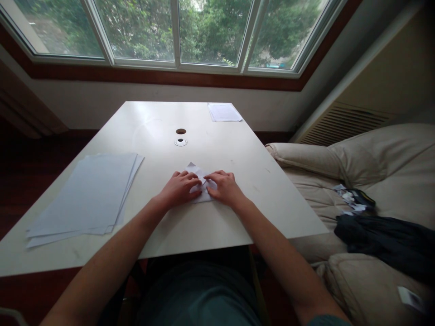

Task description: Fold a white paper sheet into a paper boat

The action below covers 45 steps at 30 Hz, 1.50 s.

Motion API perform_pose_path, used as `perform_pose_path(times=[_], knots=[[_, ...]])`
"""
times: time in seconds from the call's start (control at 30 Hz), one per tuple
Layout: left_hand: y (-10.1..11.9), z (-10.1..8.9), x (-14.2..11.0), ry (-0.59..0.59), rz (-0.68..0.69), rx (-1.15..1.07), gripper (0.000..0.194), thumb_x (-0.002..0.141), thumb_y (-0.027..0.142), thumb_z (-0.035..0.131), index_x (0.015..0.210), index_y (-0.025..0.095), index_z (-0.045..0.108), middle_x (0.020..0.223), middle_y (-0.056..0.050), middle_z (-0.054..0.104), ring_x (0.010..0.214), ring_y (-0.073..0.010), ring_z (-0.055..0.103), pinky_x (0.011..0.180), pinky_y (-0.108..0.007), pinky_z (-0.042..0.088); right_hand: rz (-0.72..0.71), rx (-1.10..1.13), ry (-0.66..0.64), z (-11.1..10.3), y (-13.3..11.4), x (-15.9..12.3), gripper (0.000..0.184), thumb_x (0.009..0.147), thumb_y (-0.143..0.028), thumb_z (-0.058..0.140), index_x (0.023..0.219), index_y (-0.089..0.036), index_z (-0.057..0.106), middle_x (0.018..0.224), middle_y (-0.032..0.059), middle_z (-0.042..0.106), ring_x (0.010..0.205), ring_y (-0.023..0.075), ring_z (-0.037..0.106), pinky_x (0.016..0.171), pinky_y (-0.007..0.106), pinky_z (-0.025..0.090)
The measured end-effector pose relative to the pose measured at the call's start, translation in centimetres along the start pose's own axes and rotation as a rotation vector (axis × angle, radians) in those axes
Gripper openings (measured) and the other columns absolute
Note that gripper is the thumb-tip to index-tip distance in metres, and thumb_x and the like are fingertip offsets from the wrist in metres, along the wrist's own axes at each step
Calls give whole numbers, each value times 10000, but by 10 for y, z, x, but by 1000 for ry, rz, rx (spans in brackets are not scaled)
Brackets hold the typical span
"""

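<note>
A small folded sheet of white paper lies on the white table near its front, one pointed corner facing the window. From the left, my left hand grips the paper with curled fingers and the thumb near its middle. My right hand does the same on the other side, thumb and fingers closed on a flap. The two hands almost meet over the paper's centre. Parts of the folds are hidden beneath the fingers.
A stack of white sheets lies on the table's left side. More papers rest at the far right corner. A round hole and a ring-shaped cover are mid-table. A beige sofa with dark cloth stands right.
</note>
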<state>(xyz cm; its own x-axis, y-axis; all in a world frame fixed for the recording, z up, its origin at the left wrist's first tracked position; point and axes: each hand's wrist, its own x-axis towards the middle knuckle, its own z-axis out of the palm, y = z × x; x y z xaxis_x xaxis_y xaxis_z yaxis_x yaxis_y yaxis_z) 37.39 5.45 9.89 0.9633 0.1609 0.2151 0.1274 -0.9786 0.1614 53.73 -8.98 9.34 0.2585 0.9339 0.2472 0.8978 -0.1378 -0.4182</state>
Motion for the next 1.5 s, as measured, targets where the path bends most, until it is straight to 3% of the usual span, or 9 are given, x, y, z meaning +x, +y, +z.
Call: perform_pose_path(times=[0.1,0.23,0.37,0.53,0.8,1.0,1.17,1.33,1.5], knots=[[4,-4,1,13,-5,37,298,906,482,562,1056,276,718,1105,-65,681,1015,-259,586,855,-405,375,23,-30,10,0,-1,0,391,805,-252,630,1196,-263,629,1195,61,681,1165,265,524,950,425,313],[4,-6,2,-12,-27,64,254,950,334,491,964,263,734,990,-57,682,894,-222,606,830,-400,385,51,-70,26,0,0,0,364,824,-287,619,1187,-267,626,1217,66,641,1140,275,505,943,419,341],[-3,-1,1,4,-79,33,231,910,322,555,1072,257,706,1138,-72,660,1050,-246,585,888,-380,416,59,-102,7,0,1,0,330,827,-302,624,1155,-264,642,1145,68,635,1104,272,498,939,405,366],[-10,4,-2,55,-263,31,640,850,493,621,1415,232,470,1447,-116,502,1325,-324,425,1071,-478,323,87,-127,-29,0,5,0,346,844,-350,621,1177,-258,634,1152,75,629,1117,274,490,957,408,371],[-20,0,-2,19,-361,-18,864,721,672,654,1418,201,457,1293,-173,571,1209,-391,470,967,-508,366,88,-114,-69,0,8,-2,674,784,-602,656,1352,-261,525,1327,117,568,1210,336,464,980,496,358],[-24,-3,-1,-44,-387,-78,729,615,712,704,1141,212,628,1154,-149,590,1136,-377,512,939,-492,374,88,-64,-64,1,10,-1,757,723,-631,711,1368,-286,513,1345,122,554,1248,344,436,976,509,370],[-13,-9,-1,9,-345,-86,576,636,610,749,1015,205,591,1022,-111,656,994,-329,603,864,-434,404,56,-28,-34,0,10,-2,799,695,-564,763,1392,-292,483,1412,107,513,1294,331,404,1011,509,352],[-10,-9,1,35,-379,-217,346,733,479,699,936,223,584,757,-40,670,687,-233,626,619,-310,397,23,-19,-12,-4,5,-3,768,706,-476,765,1394,-316,465,1422,83,520,1295,319,419,1025,519,308],[-20,-9,3,118,-460,-461,275,697,420,724,830,210,606,770,-29,693,679,-197,633,589,-279,425,-7,-11,5,-9,0,-4,801,715,-417,742,1434,-322,402,1460,94,474,1331,329,380,1051,531,257]])
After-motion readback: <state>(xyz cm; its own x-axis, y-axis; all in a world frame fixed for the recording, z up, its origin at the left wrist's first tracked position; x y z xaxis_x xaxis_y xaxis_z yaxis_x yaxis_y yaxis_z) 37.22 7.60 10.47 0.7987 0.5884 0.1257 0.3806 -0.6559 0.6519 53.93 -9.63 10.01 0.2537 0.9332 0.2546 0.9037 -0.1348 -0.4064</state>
